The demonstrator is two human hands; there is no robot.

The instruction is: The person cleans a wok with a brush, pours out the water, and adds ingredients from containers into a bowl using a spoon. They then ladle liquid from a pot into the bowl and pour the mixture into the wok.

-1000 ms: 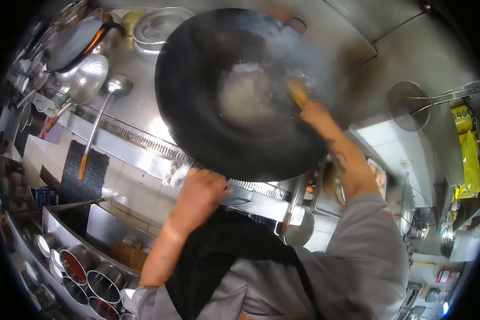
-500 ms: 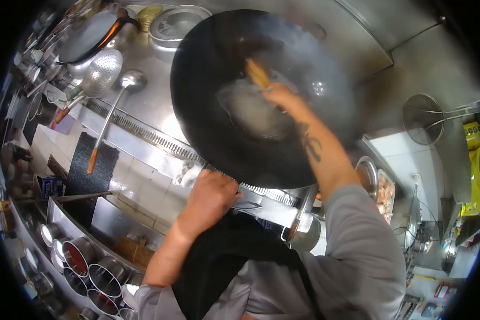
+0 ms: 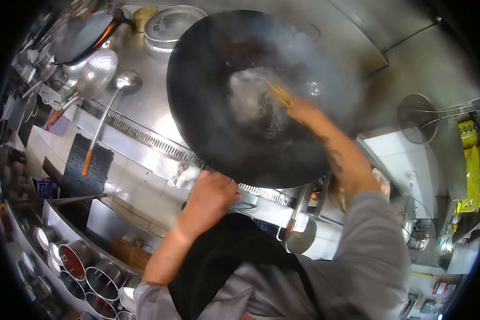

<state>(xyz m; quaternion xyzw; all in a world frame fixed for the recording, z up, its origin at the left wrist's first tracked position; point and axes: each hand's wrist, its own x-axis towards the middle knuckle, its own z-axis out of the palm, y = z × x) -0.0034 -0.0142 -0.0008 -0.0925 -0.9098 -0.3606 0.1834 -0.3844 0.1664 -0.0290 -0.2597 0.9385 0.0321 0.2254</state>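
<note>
A large black wok [image 3: 208, 106] fills the middle of the view, with bubbling, cloudy water [image 3: 248, 98] in its bottom and steam above its far right side. My right hand [image 3: 305, 113] is closed around a bamboo wok brush [image 3: 280, 94], whose bristle end is in the water. My left hand [image 3: 213, 194] is closed at the near edge of the stove, just below the wok's rim. A pale bunched cloth [image 3: 184, 175] lies beside it. What the left fingers grip is hidden under the hand.
On the steel counter left of the wok lie a ladle [image 3: 128, 80] and a perforated skimmer [image 3: 97, 73]. A round steel pot [image 3: 170, 29] stands behind them. Several seasoning pots [image 3: 74, 258] sit at lower left. At right hangs a mesh strainer [image 3: 418, 118].
The brush and my right hand have moved right and slightly nearer within the wok, and the water has swirled and splashed. My left hand stays in place.
</note>
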